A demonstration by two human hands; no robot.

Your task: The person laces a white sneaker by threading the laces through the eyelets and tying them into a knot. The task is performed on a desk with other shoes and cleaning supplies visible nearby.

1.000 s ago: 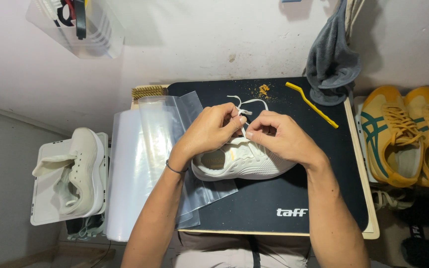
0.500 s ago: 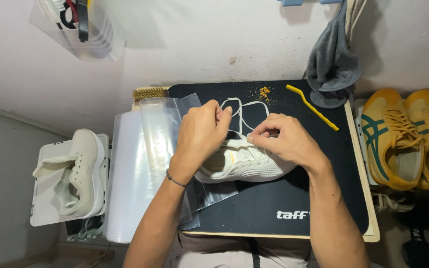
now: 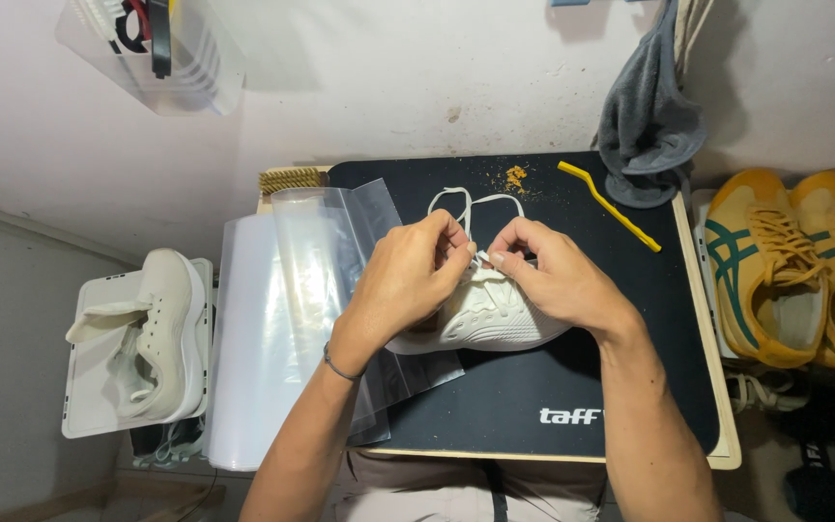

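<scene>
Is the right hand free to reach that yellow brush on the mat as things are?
Probably not right away: the right hand is pinching the white lace over the white shoe. The path across the black mat to the yellow brush looks open, though.

Pale stained wall [image 3: 417,87] (evenly lit), small table [image 3: 703,387]

Shoe [image 3: 483,317] on mat [image 3: 572,377], plastic sheets [image 3: 282,309] left, toothbrush [image 3: 609,205] behind-right.
</scene>
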